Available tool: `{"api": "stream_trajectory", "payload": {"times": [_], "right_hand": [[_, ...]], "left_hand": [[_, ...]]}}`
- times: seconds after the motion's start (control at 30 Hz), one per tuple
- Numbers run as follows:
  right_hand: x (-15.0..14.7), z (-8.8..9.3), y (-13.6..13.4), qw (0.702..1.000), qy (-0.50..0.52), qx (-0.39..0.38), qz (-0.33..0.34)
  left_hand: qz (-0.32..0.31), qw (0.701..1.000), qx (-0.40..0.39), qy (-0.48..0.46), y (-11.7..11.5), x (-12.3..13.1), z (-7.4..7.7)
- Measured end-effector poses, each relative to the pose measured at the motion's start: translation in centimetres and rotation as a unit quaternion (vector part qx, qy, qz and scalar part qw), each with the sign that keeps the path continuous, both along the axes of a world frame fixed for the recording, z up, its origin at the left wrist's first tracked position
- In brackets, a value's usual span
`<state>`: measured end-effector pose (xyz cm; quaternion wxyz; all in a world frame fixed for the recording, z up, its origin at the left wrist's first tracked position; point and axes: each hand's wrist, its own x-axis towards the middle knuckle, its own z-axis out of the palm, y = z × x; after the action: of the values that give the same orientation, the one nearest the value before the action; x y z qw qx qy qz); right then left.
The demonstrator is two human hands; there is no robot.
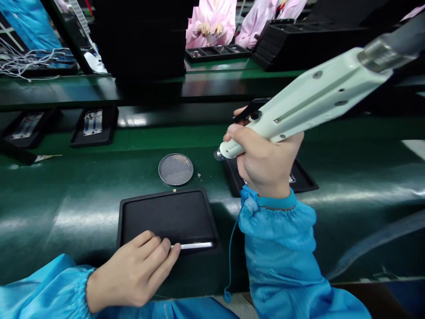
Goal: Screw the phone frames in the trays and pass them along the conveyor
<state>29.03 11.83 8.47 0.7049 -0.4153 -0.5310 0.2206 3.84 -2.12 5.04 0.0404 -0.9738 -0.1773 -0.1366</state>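
My right hand [265,155] is wrapped around a pale green electric screwdriver [308,95], its tip pointing down and left above the bench. In my left hand [139,266] is a thin phone [195,245], seen edge on with a silver rim, tilted up at the near side of a black tray [166,217]; my fingers cover its left part. Beyond that tray lies a round, perforated screw dish [175,169] with tiny pieces at its far edge. A few small bits are scattered on the bench beside the dish. Another black tray [307,179] is partly hidden behind my right hand.
Two black trays with phone parts [93,122] stand at the far left of the green bench [83,190]. Tweezers-like metal [48,157] lie near them. Across the bench, a person in pink [212,22] handles something above a compartmented tray [217,52]. White cables [29,62] lie tangled upper left.
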Motion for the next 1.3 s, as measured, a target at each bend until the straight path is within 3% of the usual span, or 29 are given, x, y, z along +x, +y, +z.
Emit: {"api": "stream_trajectory", "payload": {"times": [0.97,1.3], "right_hand": [[-0.1,0.2,0.3,1.000,0.018,-0.011,-0.019],[0.1,0.2,0.5,1.000,0.016,-0.015,-0.016]], "left_hand": [[-0.005,0.993,-0.033,0.111,0.8,1.8,1.1],[-0.021,0.994,-0.041,0.100,1.1,1.9,1.1]]}}
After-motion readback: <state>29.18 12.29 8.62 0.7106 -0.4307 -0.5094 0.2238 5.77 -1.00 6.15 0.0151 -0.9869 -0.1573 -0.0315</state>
